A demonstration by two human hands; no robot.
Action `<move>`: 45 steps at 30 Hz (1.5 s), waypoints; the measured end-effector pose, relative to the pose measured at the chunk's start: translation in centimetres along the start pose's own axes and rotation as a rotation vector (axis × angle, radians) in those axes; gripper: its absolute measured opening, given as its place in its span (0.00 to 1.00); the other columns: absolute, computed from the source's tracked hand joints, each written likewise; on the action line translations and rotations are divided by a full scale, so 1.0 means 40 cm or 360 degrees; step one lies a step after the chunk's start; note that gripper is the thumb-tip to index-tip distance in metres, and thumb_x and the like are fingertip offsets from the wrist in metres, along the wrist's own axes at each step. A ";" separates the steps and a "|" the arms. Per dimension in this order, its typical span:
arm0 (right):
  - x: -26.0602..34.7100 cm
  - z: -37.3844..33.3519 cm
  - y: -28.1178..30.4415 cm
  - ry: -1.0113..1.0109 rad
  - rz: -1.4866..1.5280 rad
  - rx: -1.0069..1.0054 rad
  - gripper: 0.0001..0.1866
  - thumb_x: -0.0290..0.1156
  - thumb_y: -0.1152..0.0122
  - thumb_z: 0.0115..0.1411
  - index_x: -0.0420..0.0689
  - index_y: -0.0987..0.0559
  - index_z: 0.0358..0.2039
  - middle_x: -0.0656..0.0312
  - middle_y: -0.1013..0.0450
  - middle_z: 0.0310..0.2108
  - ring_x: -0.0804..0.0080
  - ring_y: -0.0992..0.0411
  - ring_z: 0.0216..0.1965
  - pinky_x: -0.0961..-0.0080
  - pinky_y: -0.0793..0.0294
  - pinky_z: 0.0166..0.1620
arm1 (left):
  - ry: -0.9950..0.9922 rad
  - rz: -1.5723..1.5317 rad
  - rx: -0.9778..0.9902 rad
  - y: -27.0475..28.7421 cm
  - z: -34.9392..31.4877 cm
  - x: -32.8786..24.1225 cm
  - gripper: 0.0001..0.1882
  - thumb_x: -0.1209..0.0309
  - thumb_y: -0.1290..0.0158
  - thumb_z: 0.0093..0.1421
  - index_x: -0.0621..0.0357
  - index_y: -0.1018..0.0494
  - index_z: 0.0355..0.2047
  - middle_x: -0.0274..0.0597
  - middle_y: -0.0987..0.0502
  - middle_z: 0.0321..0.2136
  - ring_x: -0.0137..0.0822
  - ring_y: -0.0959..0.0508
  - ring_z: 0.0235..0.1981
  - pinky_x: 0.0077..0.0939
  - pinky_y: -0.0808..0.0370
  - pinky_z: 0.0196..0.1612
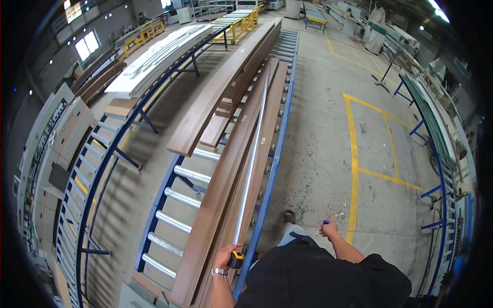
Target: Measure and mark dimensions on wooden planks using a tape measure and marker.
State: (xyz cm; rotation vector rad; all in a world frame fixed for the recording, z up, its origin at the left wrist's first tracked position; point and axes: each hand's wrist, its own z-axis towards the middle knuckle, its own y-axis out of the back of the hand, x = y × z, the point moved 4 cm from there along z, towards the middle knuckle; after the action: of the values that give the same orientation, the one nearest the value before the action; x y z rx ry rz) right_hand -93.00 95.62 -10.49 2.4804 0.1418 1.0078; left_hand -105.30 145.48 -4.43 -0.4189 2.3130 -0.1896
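My left hand (pixel 224 256), with a metal watch at its wrist, is closed around a black and yellow tape measure (pixel 236 260) at the near end of the boards. Its pale blade (pixel 250 169) runs out far along a long brown board (pixel 268 138), reaching toward the far end. Beside that lies another brown moulded board (pixel 222 190). Off to the right, above the floor, my right hand (pixel 328 229) is closed on a small pen-like thing with a blue end (pixel 325 222); most of it is hidden by the fingers.
The boards lie on a blue-framed roller conveyor (pixel 281 138). More brown boards (pixel 226 95) are stacked at its far left. A second roller conveyor (pixel 110 146) carries white profiles (pixel 154 59). Yellow lines (pixel 353 154) mark the floor. At right stands a blue rack (pixel 436 138) with long green profiles.
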 end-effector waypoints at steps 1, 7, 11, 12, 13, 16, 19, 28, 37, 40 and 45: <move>-0.012 0.012 0.011 0.0009 0.0039 0.0007 0.13 0.21 0.44 0.55 0.44 0.29 0.42 0.58 0.27 0.21 0.66 0.25 0.17 0.71 0.28 0.16 | -0.0015 0.0008 -0.0021 -0.015 -0.004 -0.010 0.15 0.64 0.49 0.65 0.61 0.21 0.45 0.34 0.25 0.22 0.29 0.23 0.23 0.22 0.27 0.28; -0.011 0.194 0.054 -0.0210 0.0164 0.0014 0.16 0.21 0.45 0.55 0.44 0.26 0.46 0.56 0.26 0.21 0.68 0.28 0.14 0.72 0.30 0.15 | 0.0036 0.0157 -0.0254 -0.124 0.039 0.023 0.13 0.67 0.49 0.63 0.61 0.18 0.39 0.31 0.25 0.27 0.25 0.27 0.29 0.22 0.30 0.33; 0.078 0.336 0.064 -0.0093 0.0410 0.0081 0.11 0.21 0.44 0.55 0.43 0.26 0.41 0.57 0.26 0.21 0.70 0.27 0.16 0.73 0.30 0.15 | 0.0085 0.0159 -0.0318 -0.273 0.110 0.006 0.14 0.65 0.49 0.62 0.59 0.18 0.39 0.32 0.24 0.28 0.26 0.26 0.29 0.22 0.30 0.34; 0.098 0.363 0.072 -0.0065 0.0409 0.0120 0.09 0.21 0.46 0.56 0.43 0.28 0.39 0.57 0.26 0.21 0.68 0.27 0.16 0.72 0.29 0.16 | 0.0104 0.0144 -0.0379 -0.325 0.126 -0.017 0.14 0.64 0.49 0.62 0.58 0.18 0.39 0.33 0.24 0.29 0.26 0.26 0.29 0.22 0.30 0.34; 0.117 0.387 0.085 -0.0036 0.0405 0.0159 0.07 0.21 0.47 0.58 0.43 0.30 0.36 0.57 0.26 0.21 0.66 0.26 0.17 0.71 0.27 0.16 | 0.0106 0.0156 -0.0392 -0.365 0.148 -0.029 0.14 0.64 0.49 0.62 0.58 0.18 0.39 0.33 0.24 0.29 0.26 0.26 0.29 0.22 0.30 0.34; 0.101 0.493 0.139 -0.0063 0.0331 0.0178 0.06 0.21 0.47 0.58 0.43 0.30 0.37 0.56 0.26 0.22 0.66 0.25 0.17 0.72 0.27 0.16 | -0.0058 0.0210 -0.0453 -0.515 0.215 -0.117 0.15 0.64 0.50 0.63 0.59 0.18 0.39 0.31 0.25 0.28 0.25 0.27 0.27 0.20 0.30 0.31; 0.092 0.564 0.205 -0.0169 0.0385 0.0204 0.07 0.21 0.47 0.58 0.43 0.30 0.38 0.56 0.26 0.22 0.65 0.24 0.18 0.71 0.27 0.16 | -0.0098 0.0158 -0.0420 -0.609 0.272 -0.146 0.15 0.63 0.49 0.64 0.61 0.18 0.40 0.30 0.25 0.28 0.24 0.27 0.27 0.20 0.30 0.31; 0.040 0.676 0.419 -0.0436 0.0767 -0.0058 0.09 0.19 0.48 0.57 0.44 0.29 0.38 0.53 0.25 0.23 0.65 0.25 0.17 0.72 0.28 0.15 | 0.0088 0.0152 -0.0351 -0.800 0.544 -0.200 0.18 0.58 0.47 0.63 0.61 0.20 0.41 0.37 0.20 0.34 0.28 0.23 0.31 0.24 0.26 0.36; -0.001 0.696 0.529 -0.0670 0.0837 -0.0379 0.11 0.18 0.45 0.56 0.40 0.29 0.41 0.49 0.25 0.23 0.59 0.24 0.18 0.63 0.22 0.19 | 0.0175 0.0546 0.0024 -1.108 0.982 -0.390 0.13 0.65 0.44 0.60 0.64 0.19 0.34 0.40 0.19 0.32 0.29 0.22 0.35 0.26 0.28 0.40; 0.035 0.706 0.583 -0.0771 0.0825 -0.0540 0.09 0.19 0.46 0.57 0.39 0.30 0.38 0.49 0.25 0.22 0.58 0.24 0.18 0.61 0.22 0.19 | 0.0187 0.0603 0.0129 -1.223 1.158 -0.438 0.13 0.64 0.45 0.61 0.64 0.20 0.34 0.40 0.20 0.32 0.32 0.22 0.32 0.29 0.26 0.37; 0.141 0.853 0.673 -0.0804 0.0941 -0.0579 0.05 0.23 0.50 0.60 0.42 0.30 0.37 0.56 0.28 0.21 0.58 0.24 0.19 0.60 0.22 0.20 | -0.0218 0.0947 0.0389 -1.470 1.423 -0.654 0.16 0.62 0.45 0.58 0.65 0.21 0.33 0.47 0.18 0.32 0.36 0.21 0.32 0.31 0.27 0.39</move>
State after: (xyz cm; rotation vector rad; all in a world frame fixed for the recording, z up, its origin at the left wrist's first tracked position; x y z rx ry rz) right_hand -67.62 60.39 -16.25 2.3750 -0.8924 0.5021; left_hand -33.21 99.22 -11.37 0.3692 2.1415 -0.1390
